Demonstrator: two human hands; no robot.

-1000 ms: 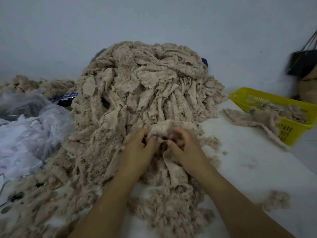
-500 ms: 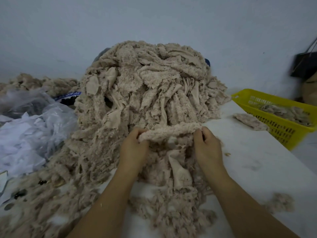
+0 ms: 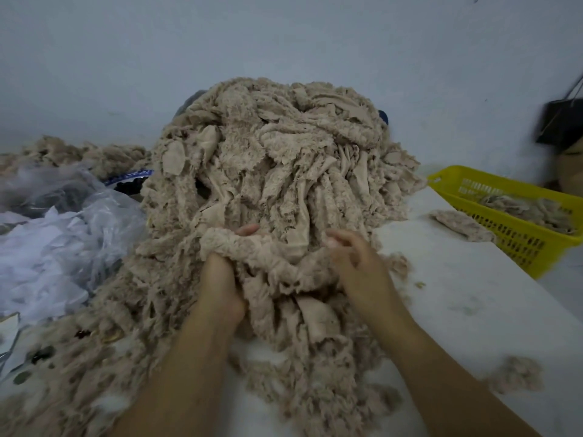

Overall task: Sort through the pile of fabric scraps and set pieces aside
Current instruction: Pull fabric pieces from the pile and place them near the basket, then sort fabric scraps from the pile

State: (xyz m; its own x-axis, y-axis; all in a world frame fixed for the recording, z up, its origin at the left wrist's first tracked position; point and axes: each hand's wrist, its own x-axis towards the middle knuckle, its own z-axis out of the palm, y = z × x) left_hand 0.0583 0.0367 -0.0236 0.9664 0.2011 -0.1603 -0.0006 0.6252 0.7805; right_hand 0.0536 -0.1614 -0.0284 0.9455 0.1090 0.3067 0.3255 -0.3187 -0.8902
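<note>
White table (image 3: pixel 457 294), left hand (image 3: pixel 220 279) half buried gripping scraps (image 3: pixel 249 252), right hand (image 3: pixel 356 260) blurred

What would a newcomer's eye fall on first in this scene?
First, the big pile of beige fabric scraps, heaped in the middle of the white table. At its front the left hand grips a fluffy scrap, with the right hand close beside. A yellow basket holding more scraps stands at the table's right edge.
</note>
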